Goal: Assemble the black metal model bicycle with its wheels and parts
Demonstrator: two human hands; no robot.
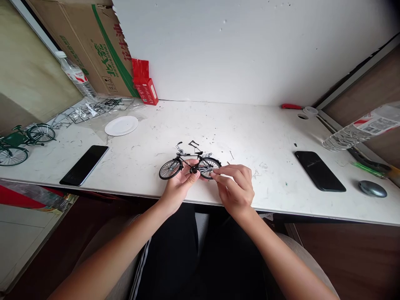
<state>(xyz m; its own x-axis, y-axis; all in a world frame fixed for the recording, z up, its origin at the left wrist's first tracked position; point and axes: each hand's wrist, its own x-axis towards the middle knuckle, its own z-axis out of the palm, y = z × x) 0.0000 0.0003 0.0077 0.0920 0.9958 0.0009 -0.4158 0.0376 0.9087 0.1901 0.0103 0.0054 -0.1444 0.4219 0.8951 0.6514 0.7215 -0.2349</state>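
A small black model bicycle (187, 156) is held upright over the front part of the white table, its front wheel pointing left. My left hand (179, 183) grips it from below, thumb and fingers closed around the frame near the pedals. At the rear wheel (208, 167), my right hand (236, 185) is pinched, its fingertips touching the wheel's right side. Whether a small part sits between those fingertips is hidden. Just behind the model lies a thin black bent part (194, 145).
Phones lie left (84, 165) and right (319, 171). A green model bicycle (18, 139), white plate (121, 126) and part sprues (90, 110) are at left. A red box (146, 87) stands behind. A bottle (362, 127), mouse (372, 188) and red-handled tool (291, 106) are at right.
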